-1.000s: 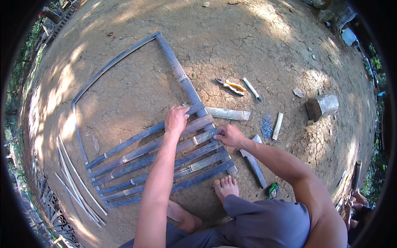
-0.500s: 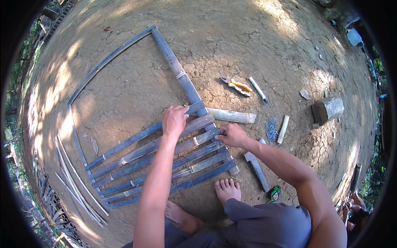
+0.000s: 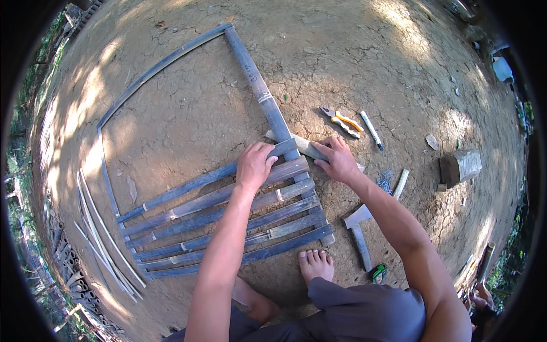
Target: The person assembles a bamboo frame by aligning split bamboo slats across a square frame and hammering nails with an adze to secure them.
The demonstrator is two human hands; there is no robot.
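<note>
A bamboo frame lies on the ground, with several dark slats [image 3: 222, 215] laid across a thick side pole [image 3: 248, 62]. My left hand [image 3: 255, 165] is wrapped round the uppermost slat [image 3: 182, 189] near its right end, where it crosses the pole. To the right, my right hand [image 3: 339, 159] grips a pale split bamboo piece [image 3: 306, 148] that passes under the pole, its far end showing on the other side. The palm covers part of this piece.
Yellow-handled pliers [image 3: 348, 125], a white marker [image 3: 372, 131], a pile of nails [image 3: 384, 181], a pale stick [image 3: 401, 183], a hammer [image 3: 359, 242] and a green tape measure [image 3: 378, 273] lie at right. A wooden block [image 3: 461, 167] stands farther off. Thin bamboo strips [image 3: 101, 245] lie left.
My right hand has left the slat ends, moving up and right onto the pale bamboo piece, which is now tilted differently under the pole. My left hand stays on the uppermost slat. The view has shifted slightly.
</note>
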